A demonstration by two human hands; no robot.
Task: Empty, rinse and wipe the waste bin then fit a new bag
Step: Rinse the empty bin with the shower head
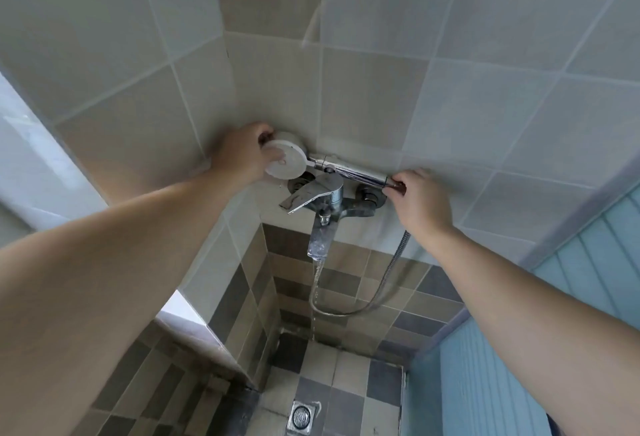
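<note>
Left hand with fingers curled round the white shower head, right hand pinching the chrome handle's end, both held above the wall mixer tap (spout dripping), floor drain near, waste bin out of view.

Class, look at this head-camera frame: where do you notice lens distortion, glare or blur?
Head view: wide-angle bending curves the wall tile lines and swells the forearms at the edges; pale glare streaks the tiles above the shower head; chrome on the handle shines; the trickle from the spout is faint and blurred.
</note>
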